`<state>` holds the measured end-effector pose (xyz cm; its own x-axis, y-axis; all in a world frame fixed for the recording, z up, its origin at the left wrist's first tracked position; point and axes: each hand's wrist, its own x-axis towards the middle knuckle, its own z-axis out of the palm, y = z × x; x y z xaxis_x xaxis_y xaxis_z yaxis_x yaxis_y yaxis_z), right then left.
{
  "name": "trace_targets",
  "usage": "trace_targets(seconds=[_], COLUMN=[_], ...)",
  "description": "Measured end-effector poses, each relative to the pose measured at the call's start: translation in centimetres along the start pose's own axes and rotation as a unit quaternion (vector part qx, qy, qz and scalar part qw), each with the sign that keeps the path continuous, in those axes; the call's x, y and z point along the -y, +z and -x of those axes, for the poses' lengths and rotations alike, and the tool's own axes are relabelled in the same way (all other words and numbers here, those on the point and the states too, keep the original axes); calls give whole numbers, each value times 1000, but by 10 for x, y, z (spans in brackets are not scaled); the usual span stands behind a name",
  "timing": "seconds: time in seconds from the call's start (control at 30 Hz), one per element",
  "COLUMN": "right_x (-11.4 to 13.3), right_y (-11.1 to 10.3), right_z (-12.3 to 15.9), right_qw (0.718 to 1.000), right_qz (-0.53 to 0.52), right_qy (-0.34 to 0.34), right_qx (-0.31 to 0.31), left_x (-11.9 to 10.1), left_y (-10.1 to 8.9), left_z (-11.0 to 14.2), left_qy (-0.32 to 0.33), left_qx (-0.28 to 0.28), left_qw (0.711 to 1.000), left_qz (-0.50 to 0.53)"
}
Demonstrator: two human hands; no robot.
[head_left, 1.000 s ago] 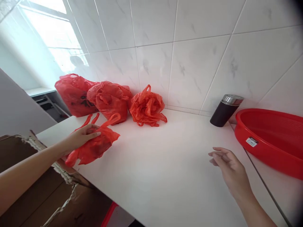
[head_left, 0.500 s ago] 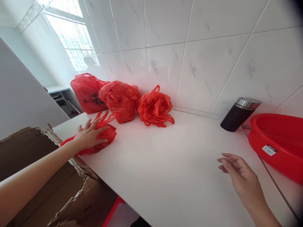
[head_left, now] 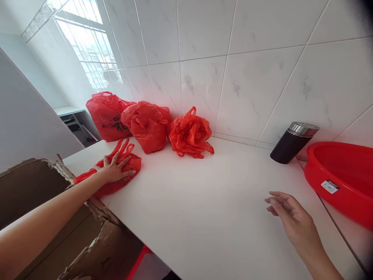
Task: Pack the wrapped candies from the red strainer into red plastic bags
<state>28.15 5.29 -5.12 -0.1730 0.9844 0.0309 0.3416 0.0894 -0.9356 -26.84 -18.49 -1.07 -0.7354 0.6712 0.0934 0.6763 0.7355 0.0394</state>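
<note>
My left hand (head_left: 114, 170) lies spread on top of a red plastic bag (head_left: 132, 165), fingers apart, palm pressing on it. That bag rests at the left edge of the white table (head_left: 204, 202), its handles sticking up behind my fingers; what is inside is hidden. Over the right part of the table hovers my right hand (head_left: 294, 216), fingers loosely curled and apart, with nothing in it. Behind the left hand stand a full red bag with black print (head_left: 107, 118), another bulging red bag (head_left: 150, 130) and a crumpled red bag (head_left: 190, 134).
A torn cardboard box (head_left: 37, 179) stands against the table's left front edge. At the right are a dark thermos with a silver lid (head_left: 290, 146) and a red plastic basin (head_left: 335, 186). A tiled wall (head_left: 250, 77) closes off the back.
My left hand has let go of the red bag's top, and its fingers have spread flat over it, pressing it lower. My right hand has barely moved. The view has shifted somewhat left.
</note>
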Motion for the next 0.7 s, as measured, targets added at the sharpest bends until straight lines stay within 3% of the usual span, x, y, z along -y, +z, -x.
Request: trace_targets(seconds=[0.1,0.2,0.33,0.43,0.57,0.63,0.7], right_x=[2,3,1,-3,-4,-3,-2], right_y=[2,5,8,10,9,8,8], right_z=[0,-1,-1,-1,0,0,0], right_qw=[1000,1000,999,999,999,1000,1000], right_qz=[-5,-15,-23,-19,4,7,4], right_qy=[-4,-13,-32,-36,-22,-17,-14], right_qx=[7,13,19,19,24,23,26], left_x=[-11,-47,-130,-202,-275,-292,-298], left_y=[-15,-36,-54,-48,-29,-30,-44], left_z=[-3,-8,-16,-19,-29,-40,-53], left_qy=[17,80,226,304,271,235,201], left_qx=[-24,-81,-133,-118,-107,-102,-120], left_qw=[1000,993,964,942,946,949,944], left_qz=[1,12,49,82,143,182,233])
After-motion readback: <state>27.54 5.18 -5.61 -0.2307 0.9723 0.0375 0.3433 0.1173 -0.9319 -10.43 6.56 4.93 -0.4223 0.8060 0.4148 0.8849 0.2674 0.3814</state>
